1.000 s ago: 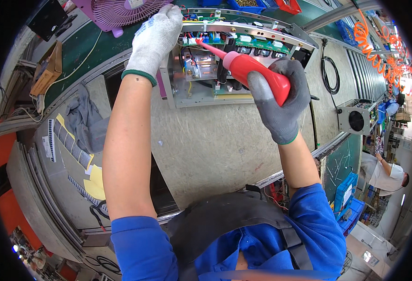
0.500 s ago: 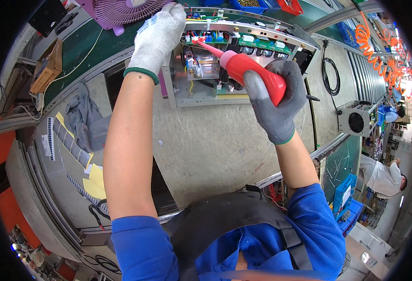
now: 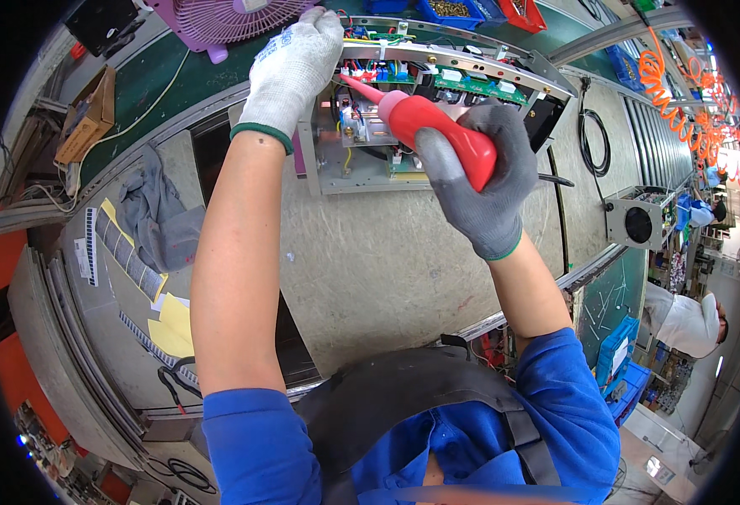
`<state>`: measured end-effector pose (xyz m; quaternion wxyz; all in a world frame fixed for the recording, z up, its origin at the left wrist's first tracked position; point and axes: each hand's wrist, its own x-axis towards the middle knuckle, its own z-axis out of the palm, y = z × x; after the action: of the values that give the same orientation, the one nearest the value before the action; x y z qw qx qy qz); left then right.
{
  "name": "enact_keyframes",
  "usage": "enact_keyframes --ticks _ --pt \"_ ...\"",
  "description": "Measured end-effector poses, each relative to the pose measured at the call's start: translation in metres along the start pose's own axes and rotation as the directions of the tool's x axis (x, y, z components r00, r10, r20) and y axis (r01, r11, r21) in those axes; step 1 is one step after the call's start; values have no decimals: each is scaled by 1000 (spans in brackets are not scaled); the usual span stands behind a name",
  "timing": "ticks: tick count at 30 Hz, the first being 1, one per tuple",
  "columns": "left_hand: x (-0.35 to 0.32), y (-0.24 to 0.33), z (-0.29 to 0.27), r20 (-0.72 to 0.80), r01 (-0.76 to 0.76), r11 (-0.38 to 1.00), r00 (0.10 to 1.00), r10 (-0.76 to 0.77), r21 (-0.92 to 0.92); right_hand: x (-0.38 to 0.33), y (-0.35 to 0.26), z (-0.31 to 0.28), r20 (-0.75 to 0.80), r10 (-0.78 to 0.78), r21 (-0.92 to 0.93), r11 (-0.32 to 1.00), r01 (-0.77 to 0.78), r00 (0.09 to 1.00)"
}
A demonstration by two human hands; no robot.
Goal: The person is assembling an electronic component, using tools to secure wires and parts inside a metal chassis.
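Observation:
My right hand [image 3: 492, 189], in a grey glove, is wrapped round a red squeeze bottle [image 3: 441, 135]. The bottle tilts left, its long pink nozzle reaching to the small wire connectors [image 3: 374, 71] on a green circuit board [image 3: 462, 82]. My left hand [image 3: 298, 71], in a white glove with a green cuff, has its fingers pressed together and curled at the upper left corner of the open metal chassis [image 3: 361, 181]. Its fingertips partly hide that corner. Inside the chassis show silver metal parts, coloured wires and several boards.
A purple fan [image 3: 227, 21] stands beyond my left hand. Parts bins [image 3: 450, 10] line the far side. A grey cloth [image 3: 155, 210] and yellow sheets [image 3: 172, 328] lie left. Black cable [image 3: 597, 143], another chassis [image 3: 639, 220] and a person in white [image 3: 694, 324] are at right.
The bottle and my right hand have shifted left, bringing the nozzle tip nearer my left hand. My left hand has moved slightly right in the picture.

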<state>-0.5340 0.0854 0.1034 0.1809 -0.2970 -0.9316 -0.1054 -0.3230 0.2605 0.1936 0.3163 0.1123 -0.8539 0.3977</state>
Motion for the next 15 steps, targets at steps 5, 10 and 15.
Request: enact_keyframes --ticks 5,10,15 --pt "-1 0 2 -4 -9 1000 1000 9 -2 1 1 6 -45 -69 -38 997 67 997" --pt "2 1 -1 25 3 1000 1000 -3 -16 0 -2 4 -66 -78 -47 996 75 995" --pt "1 17 -18 135 266 922 962 -236 -283 5 -7 4 -1 -125 -92 988 125 992"
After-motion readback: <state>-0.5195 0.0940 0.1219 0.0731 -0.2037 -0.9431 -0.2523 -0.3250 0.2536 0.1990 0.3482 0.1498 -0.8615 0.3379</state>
